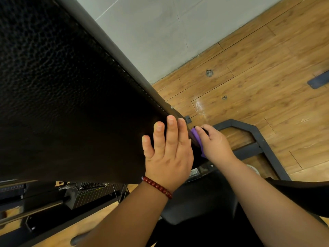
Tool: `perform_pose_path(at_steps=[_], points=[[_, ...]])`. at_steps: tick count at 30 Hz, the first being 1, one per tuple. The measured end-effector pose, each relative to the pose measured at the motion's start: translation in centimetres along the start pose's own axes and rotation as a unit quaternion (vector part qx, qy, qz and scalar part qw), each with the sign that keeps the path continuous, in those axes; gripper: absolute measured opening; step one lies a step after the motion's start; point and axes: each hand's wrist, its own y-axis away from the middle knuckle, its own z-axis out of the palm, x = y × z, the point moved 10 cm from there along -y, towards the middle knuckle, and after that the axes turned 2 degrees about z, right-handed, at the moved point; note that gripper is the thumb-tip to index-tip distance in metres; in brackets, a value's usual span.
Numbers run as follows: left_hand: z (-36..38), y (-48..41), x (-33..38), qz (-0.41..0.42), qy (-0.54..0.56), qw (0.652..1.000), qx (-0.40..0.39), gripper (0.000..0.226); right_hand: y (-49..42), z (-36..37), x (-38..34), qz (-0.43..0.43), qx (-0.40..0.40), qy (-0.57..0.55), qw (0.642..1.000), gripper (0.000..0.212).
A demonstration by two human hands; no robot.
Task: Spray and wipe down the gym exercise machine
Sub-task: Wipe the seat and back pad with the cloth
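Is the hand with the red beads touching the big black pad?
Touching. The head view shows the left hand lying flat on the pad, with no gap between them.

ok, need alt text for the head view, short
A person's right hand grips a purple cloth against the side edge of a black pad on a gym machine. The left hand, with a red bead bracelet at the wrist, lies flat on the pad. Beyond are a wooden floor and a black metal frame.
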Motion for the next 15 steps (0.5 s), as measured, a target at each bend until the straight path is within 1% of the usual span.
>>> perform_pose_path(at_steps=[1, 2, 4, 6, 8, 10, 13, 15], points=[[0.0, 0.1, 0.0, 0.000, 0.000, 1.000, 0.001, 0.086, -0.1, 0.1, 0.6, 0.023, -0.006, -0.004, 1.000, 0.029], [0.1, 0.2, 0.1, 0.001, -0.004, 1.000, 0.002, 0.086, -0.3, 0.0, 0.7, 0.024, -0.005, -0.001, 1.000, 0.028], [0.1, 0.1, 0.2, 0.001, -0.003, 1.000, 0.002, 0.084, 0.1, -0.4, -0.9, -0.020, 0.017, 0.003, 1.000, 0.028], [0.1, 0.1, 0.2, 0.000, 0.003, 1.000, 0.005, 0.082, 1.0, -0.8, -2.7, -0.067, 0.041, -0.025, 0.997, 0.028], [0.1, 0.1, 0.2, 0.001, -0.005, 1.000, 0.005, 0.081, 1.3, -0.8, -3.4, -0.086, 0.049, -0.047, 0.994, 0.029], [0.1, 0.1, 0.2, -0.002, -0.003, 1.000, 0.001, 0.082, 0.7, -0.5, -2.3, -0.055, 0.044, -0.030, 0.997, 0.029], [0.2, 0.2, 0.3, 0.005, -0.006, 1.000, -0.002, 0.087, -0.9, -0.3, -0.3, -0.001, 0.029, 0.048, 0.998, 0.031], [0.3, 0.2, 0.3, 0.007, -0.011, 1.000, -0.004, 0.090, -1.1, -0.4, -0.6, -0.004, 0.027, 0.051, 0.998, 0.032]])
